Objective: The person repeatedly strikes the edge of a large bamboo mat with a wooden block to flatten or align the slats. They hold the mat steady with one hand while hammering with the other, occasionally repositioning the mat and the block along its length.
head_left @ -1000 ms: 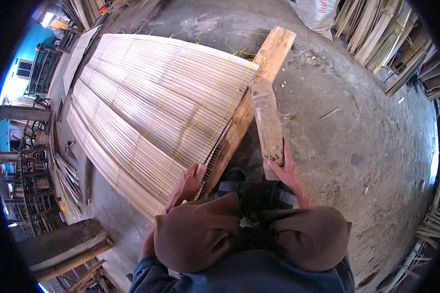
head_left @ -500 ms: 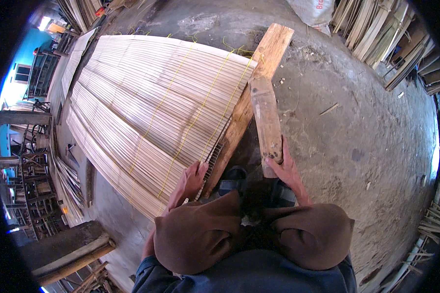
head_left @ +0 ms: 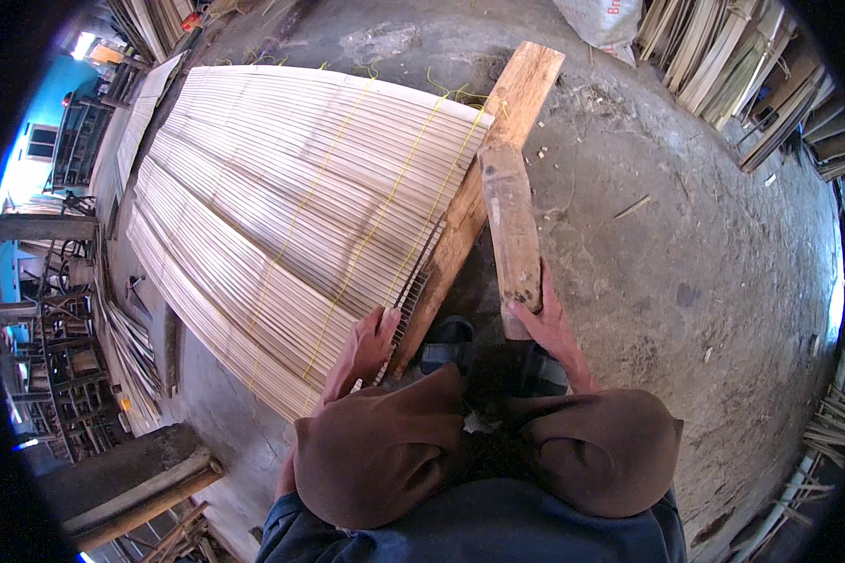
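A large mat of thin pale slats [head_left: 282, 178], bound with yellow cords, lies spread on the floor to the left. My left hand [head_left: 368, 345] is at its near right edge, fingers bent and pressed together on the slat ends. Along that edge runs a long wooden beam [head_left: 451, 249]. My right hand [head_left: 549, 324] is wrapped round the near end of a shorter, worn wooden block [head_left: 512, 216]. The far end of this block meets the beam near the mat's far right corner.
Bundles of split strips [head_left: 714, 70] stand at the far right beside a white sack [head_left: 606, 23]. A low bench-like wooden piece [head_left: 131, 483] is at the near left. Wooden frames [head_left: 66, 347] line the left side. A loose stick [head_left: 633, 206] lies on the concrete floor.
The wooden block and beam have shifted only very slightly. Both hands keep their places.
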A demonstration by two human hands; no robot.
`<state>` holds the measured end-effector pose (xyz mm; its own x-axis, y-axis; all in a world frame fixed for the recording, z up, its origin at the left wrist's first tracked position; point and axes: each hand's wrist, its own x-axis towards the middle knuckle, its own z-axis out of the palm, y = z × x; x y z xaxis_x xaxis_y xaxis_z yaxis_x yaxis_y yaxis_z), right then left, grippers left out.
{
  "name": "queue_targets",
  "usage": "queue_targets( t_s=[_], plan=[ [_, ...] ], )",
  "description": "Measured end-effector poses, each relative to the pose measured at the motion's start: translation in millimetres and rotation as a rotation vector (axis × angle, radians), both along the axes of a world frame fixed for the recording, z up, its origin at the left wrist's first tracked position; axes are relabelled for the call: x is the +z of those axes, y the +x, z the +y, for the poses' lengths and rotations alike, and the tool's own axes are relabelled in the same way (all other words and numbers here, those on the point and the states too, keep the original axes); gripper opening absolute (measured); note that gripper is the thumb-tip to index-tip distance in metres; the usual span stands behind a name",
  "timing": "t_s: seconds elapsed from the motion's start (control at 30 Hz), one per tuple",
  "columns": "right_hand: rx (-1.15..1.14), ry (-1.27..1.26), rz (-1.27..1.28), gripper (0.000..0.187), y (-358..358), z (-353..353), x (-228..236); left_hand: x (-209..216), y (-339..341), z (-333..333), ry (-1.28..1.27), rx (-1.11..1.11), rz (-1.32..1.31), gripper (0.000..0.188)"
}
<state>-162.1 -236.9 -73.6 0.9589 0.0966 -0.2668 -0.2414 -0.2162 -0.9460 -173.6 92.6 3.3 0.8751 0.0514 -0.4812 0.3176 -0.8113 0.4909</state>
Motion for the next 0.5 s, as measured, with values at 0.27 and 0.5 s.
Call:
queue_targets(
  t_s=[0.27,0.5],
  plan=[
    [-0.026,0.028,0.005,0.102,-1.7,-0.2,-7.1,2.5,1.3,2.7,-0.006,-0.007,0.059,0.053],
    [-0.046,0.157,0.033,0.102,7.9,8.3,-6.0,-0.7,-4.4,11.0,0.019,0.059,0.137,0.048]
  ],
)
